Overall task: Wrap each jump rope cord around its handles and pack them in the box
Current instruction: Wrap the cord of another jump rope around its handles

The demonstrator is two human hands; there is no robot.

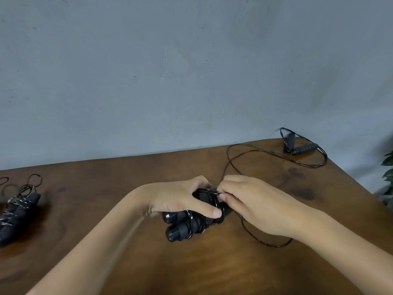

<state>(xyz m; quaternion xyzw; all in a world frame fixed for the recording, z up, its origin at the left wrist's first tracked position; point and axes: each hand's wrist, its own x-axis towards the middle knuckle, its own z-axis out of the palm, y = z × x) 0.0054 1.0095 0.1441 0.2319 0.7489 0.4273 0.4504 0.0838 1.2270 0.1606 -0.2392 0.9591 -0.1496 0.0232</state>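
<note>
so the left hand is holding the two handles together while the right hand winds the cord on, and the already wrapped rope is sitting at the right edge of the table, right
Not quite. The head view shows the left hand gripping the handles and the right hand pinching the cord, but the wrapped rope lies at the left edge of the table. At the far right lies an unwrapped rope.

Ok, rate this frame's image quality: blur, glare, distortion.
Head view: soft, even light; sheen on the table near the bottom; the wrapped rope at the left edge is smeared; the table's far edge bows from the wide lens; left hand and right hand fairly sharp.
</note>
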